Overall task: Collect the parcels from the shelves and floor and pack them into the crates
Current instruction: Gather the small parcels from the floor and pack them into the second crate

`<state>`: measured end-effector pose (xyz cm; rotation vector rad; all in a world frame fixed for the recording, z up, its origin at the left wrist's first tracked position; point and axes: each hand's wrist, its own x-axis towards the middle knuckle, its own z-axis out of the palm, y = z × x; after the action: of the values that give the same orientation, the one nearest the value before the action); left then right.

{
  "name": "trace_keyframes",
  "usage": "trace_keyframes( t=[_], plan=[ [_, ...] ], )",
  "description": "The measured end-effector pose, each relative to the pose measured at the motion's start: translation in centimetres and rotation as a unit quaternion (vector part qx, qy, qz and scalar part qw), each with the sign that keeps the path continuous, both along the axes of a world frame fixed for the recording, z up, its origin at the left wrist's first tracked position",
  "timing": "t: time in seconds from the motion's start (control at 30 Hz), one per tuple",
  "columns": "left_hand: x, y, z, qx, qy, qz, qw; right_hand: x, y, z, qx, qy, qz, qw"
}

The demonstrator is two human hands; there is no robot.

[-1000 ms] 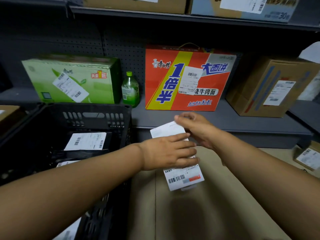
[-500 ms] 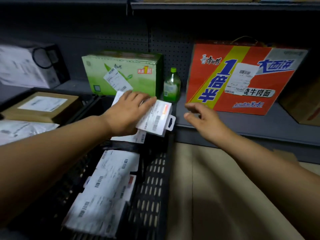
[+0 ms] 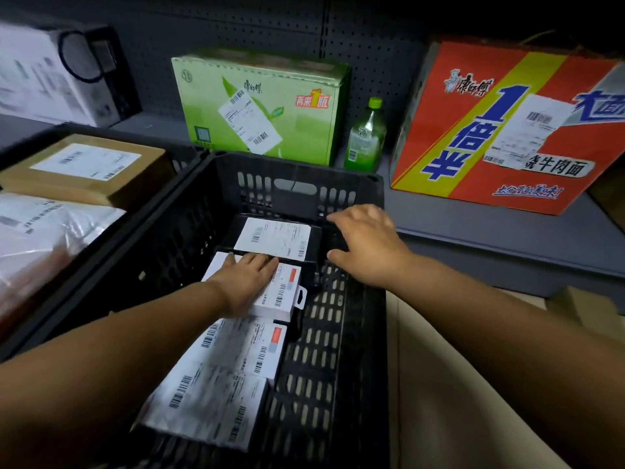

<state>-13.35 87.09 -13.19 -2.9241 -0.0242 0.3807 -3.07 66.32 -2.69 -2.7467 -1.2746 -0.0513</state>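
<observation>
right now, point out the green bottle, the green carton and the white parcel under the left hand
green bottle (image 3: 366, 135), head view, on its label.
green carton (image 3: 304, 130), head view, on its front face right of the label.
white parcel (image 3: 283, 288), head view, on its labelled top beside the left hand (image 3: 245, 282).

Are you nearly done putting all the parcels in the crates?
Not yet. Done: several white parcels already lie in the black crate, and the crate beside it holds a brown box. In hand: the left hand presses a small white parcel flat into the row; the right hand hovers open. Left: the green box and red box sit on the shelf.
</observation>
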Motion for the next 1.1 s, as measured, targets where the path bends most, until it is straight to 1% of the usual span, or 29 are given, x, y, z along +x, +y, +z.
trace_keyframes(
  t=[0.1, 0.2, 0.43, 0.7, 0.83, 0.93, 1.0, 1.07, 1.1],
  plan=[
    [-0.3, 1.0, -1.3, 0.0, 0.006, 0.012, 1.0, 0.3, 0.1, -0.9, -0.012, -0.021, -0.009, 1.0],
    [-0.7, 1.7, -2.1, -0.023, 0.01, 0.024, 0.999, 0.5, 0.3, -1.2, -0.028, -0.038, 0.0, 0.999],
    [-2.4, 2.8, -4.6, -0.057, -0.025, 0.023, 0.998, 0.5, 0.3, -1.4, -0.024, -0.035, -0.004, 0.999],
    [-1.5, 3.8, -4.7, -0.09, 0.0, 0.026, 0.996, 0.4, 0.3, -1.2, -0.016, -0.028, -0.006, 0.999],
    [-1.5, 3.7, -4.3, -0.09, 0.006, 0.031, 0.995, 0.2, 0.2, -1.0, -0.02, -0.014, -0.009, 1.0],
    [-1.8, 3.8, -4.3, -0.035, -0.006, 0.041, 0.999, 0.0, 0.3, -0.9, -0.026, -0.01, -0.009, 1.0],
    [-2.0, 3.9, -4.3, -0.022, -0.011, 0.069, 0.997, 0.0, 0.3, -0.7, -0.059, -0.021, -0.008, 0.998],
    [-2.1, 3.9, -4.2, -0.039, -0.002, 0.093, 0.995, -0.1, 0.6, -0.7, -0.14, -0.058, 0.0, 0.989],
    [-2.0, 3.9, -4.1, -0.045, 0.003, 0.097, 0.994, -0.2, 1.0, -0.6, -0.194, -0.083, 0.009, 0.977]
  ],
)
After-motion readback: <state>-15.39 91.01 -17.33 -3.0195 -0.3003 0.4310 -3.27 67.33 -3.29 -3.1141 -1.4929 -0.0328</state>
